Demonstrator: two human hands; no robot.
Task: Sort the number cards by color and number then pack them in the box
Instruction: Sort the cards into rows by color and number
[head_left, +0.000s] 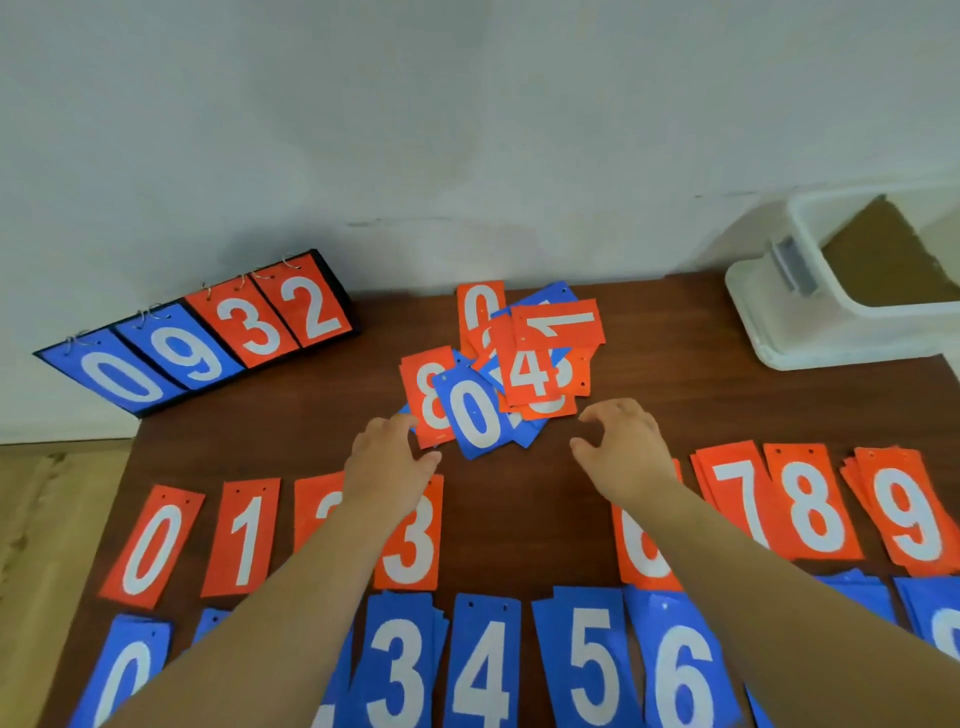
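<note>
Number cards (498, 364) lie in a loose, overlapping pile at the far middle of the tabletop (524, 519). Orange and blue faces are mixed, each with a white digit and two small holes along one short edge. On the pile you can read a blue 0 (472, 415) at the near side and an orange 8 (427, 387) half under it on the left. Farther back are an orange 4 (530, 371), a sideways orange 1 (558, 322) and an orange 0 (480, 306) at the far edge. Nearer to you the sorted cards run in two rows. The orange row (810, 504) shows 0, 1, 3, 7, 8 and 9. The blue row (485, 670) at the near edge shows 0, 3, 4, 5 and 6.

Your left hand (395, 457) is released, fingers stretched to the pile's near left corner and thumb spread apart. Whether the tips touch the orange 8 you cannot tell. Your right hand (623, 441) is released too, fingers loosely curved and grasping nothing, just beside the pile's near right corner. Your forearms cross both rows. They cover most of the orange card (318, 499) between the 1 and the 3, much of an orange 6 (641, 551), and parts of the blue row.

The box (753, 322), white plastic and open, sits at the far right corner. A flip scoreboard (208, 338) reading 0 9 3 2 stands at the far left, before the wall (467, 130).
</note>
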